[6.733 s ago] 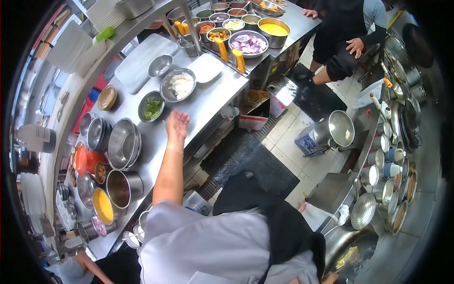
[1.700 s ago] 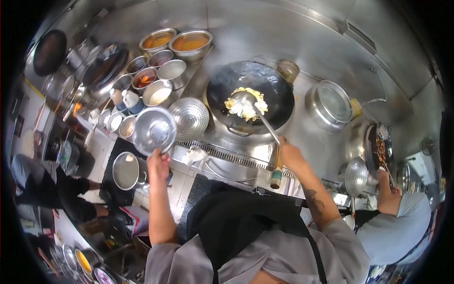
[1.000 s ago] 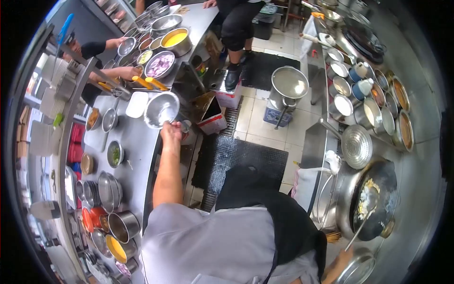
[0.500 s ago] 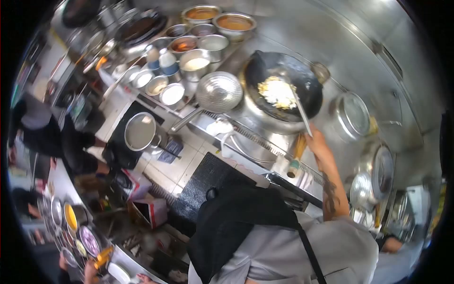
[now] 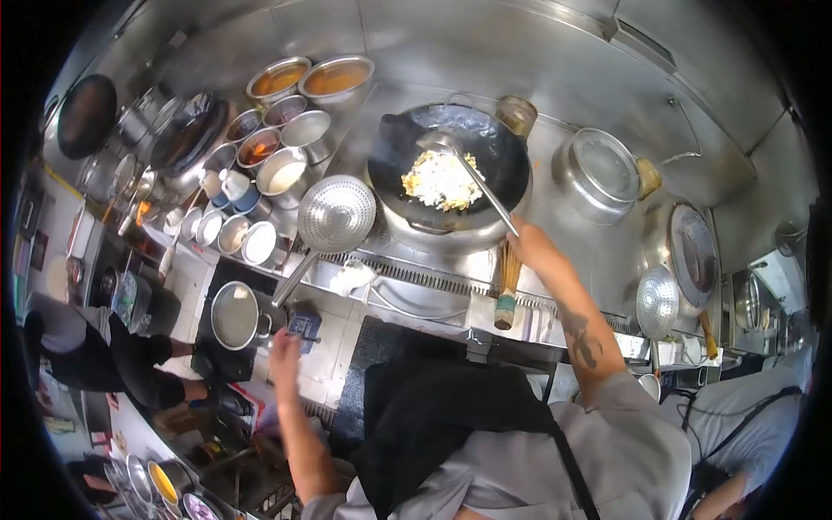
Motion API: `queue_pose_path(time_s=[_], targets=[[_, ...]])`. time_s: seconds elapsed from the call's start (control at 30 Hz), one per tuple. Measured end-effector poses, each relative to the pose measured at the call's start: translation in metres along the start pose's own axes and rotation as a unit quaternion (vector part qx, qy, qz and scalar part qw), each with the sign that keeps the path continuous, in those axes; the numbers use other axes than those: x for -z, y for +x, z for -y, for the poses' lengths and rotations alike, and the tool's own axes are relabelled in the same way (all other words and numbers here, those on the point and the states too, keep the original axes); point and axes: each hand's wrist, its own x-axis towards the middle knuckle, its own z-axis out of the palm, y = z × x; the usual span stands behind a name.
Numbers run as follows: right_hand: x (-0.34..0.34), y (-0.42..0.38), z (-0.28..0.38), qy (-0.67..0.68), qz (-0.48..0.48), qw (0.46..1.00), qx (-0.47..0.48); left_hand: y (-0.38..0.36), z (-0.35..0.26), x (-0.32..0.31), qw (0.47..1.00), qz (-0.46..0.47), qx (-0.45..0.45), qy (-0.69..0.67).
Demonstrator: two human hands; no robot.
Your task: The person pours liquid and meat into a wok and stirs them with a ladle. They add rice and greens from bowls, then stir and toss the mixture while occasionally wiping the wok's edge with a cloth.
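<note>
My right hand point(image 5: 532, 244) is closed around the handle of a metal ladle point(image 5: 490, 196), whose bowl rests at the far side of the food in a dark wok point(image 5: 498, 165). White rice mixed with yellow egg-like bits point(image 5: 444, 180) lies in the middle of the wok. My left hand point(image 5: 284, 360) is raised low on the left, near a pot point(image 5: 236, 315) and below the handle of a perforated strainer point(image 5: 337, 214). Motion blurs its fingers, so I cannot make out their shape or anything in them.
Steel bowls of sauces and seasonings point(image 5: 282, 171) crowd the counter left of the wok. A bamboo brush point(image 5: 507, 290) lies at the front edge. Lidded pot point(image 5: 607, 173) and second strainer point(image 5: 657, 302) stand right. Other people point(image 5: 754, 416) are at both sides.
My view has turned, and the wok appears farther left. My left hand has come into view at the lower left. The right hand still holds the ladle in the wok.
</note>
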Motion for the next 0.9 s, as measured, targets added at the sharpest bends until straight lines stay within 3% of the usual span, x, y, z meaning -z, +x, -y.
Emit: queue_pose_path(time_s=[0.03,0.07,0.1,0.17,0.27,0.37,0.43,0.53,0.57,0.63,0.67,0.77,0.87,0.9], targets=[[-0.004,-0.007,-0.002,-0.009,-0.019,1.000,0.008,0.028,0.010,-0.036,0.998,0.040,-0.036,-0.030],[-0.007,-0.008,-0.003,-0.018,-0.038,0.999,0.015,0.056,0.020,-0.067,0.976,0.033,-0.166,0.136],[-0.011,0.002,-0.003,-0.044,-0.011,0.999,0.002,0.079,0.019,-0.093,0.910,0.022,-0.290,0.295],[-0.024,0.016,-0.004,-0.092,0.050,0.994,-0.031,0.085,-0.039,-0.135,0.891,0.047,-0.265,0.365],[-0.012,0.007,0.010,-0.052,-0.005,0.998,0.032,0.109,-0.057,-0.165,0.831,0.122,-0.171,0.515],[0.015,-0.053,0.049,-0.041,-0.022,0.999,-0.017,0.126,-0.045,-0.174,0.814,0.150,-0.200,0.525],[0.005,-0.056,0.042,-0.057,0.024,0.997,-0.043,0.138,-0.034,-0.183,0.819,0.169,-0.209,0.507],[-0.014,-0.053,0.029,-0.044,0.026,0.998,-0.044,0.163,-0.008,-0.176,0.881,0.220,-0.221,0.356],[-0.001,-0.050,0.044,-0.044,0.020,0.998,-0.046,0.157,-0.030,-0.168,0.937,0.198,-0.206,0.202],[-0.002,-0.054,0.056,-0.023,-0.004,0.998,-0.052,0.166,-0.032,-0.166,0.963,0.269,-0.014,0.005],[-0.007,-0.061,0.058,-0.009,-0.024,0.998,-0.051,0.166,-0.047,-0.167,0.947,0.295,0.085,-0.097],[-0.027,-0.052,0.050,-0.036,-0.001,0.997,-0.073,0.161,-0.059,-0.197,0.886,0.329,0.212,-0.248],[-0.013,-0.040,0.068,-0.060,0.009,0.994,-0.093,0.156,-0.080,-0.242,0.834,0.318,0.328,-0.310],[-0.010,-0.041,0.078,-0.058,0.007,0.993,-0.101,0.151,-0.090,-0.250,0.819,0.366,0.299,-0.325]])
